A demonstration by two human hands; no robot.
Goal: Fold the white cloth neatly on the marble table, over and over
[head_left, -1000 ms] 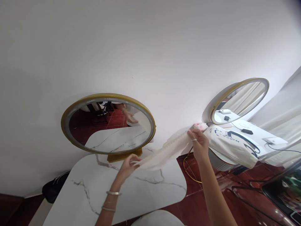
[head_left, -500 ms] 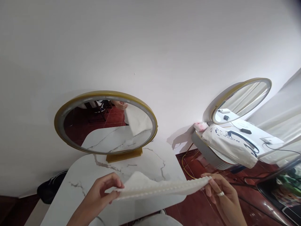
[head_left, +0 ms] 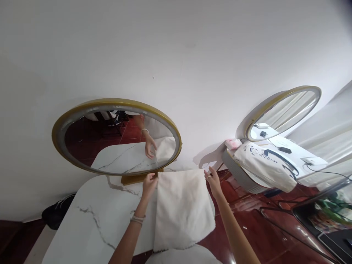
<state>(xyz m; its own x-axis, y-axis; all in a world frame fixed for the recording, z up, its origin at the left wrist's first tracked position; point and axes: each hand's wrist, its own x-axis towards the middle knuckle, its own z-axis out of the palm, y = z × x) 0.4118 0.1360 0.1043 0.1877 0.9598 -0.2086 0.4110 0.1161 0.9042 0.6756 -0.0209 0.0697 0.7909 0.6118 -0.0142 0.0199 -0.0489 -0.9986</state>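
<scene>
A white cloth [head_left: 183, 209] lies spread over the right end of the marble-patterned white table [head_left: 90, 216], its lower edge reaching the table's front edge. At the cloth's upper left corner is my left hand [head_left: 150, 183], with its fingers bent at the cloth's edge; whether they pinch it is unclear. By the upper right corner my right hand [head_left: 213, 180], with a ring, has its fingers apart and holds nothing. The gold-framed oval mirror [head_left: 121, 141] stands behind the table and reflects a hand and the cloth.
To the right, a second oval mirror [head_left: 284, 113] stands on another white table with a printed white bag [head_left: 265, 167], a pink tissue pack [head_left: 233, 143] and a black adapter [head_left: 285, 150]. A black bag [head_left: 58, 212] sits at left. A white seat [head_left: 183, 256] is at the bottom.
The cloth, held stretched between both hands before, now lies flat on the table. Both hands have moved forward to its far corners, and my right hand has let go of it.
</scene>
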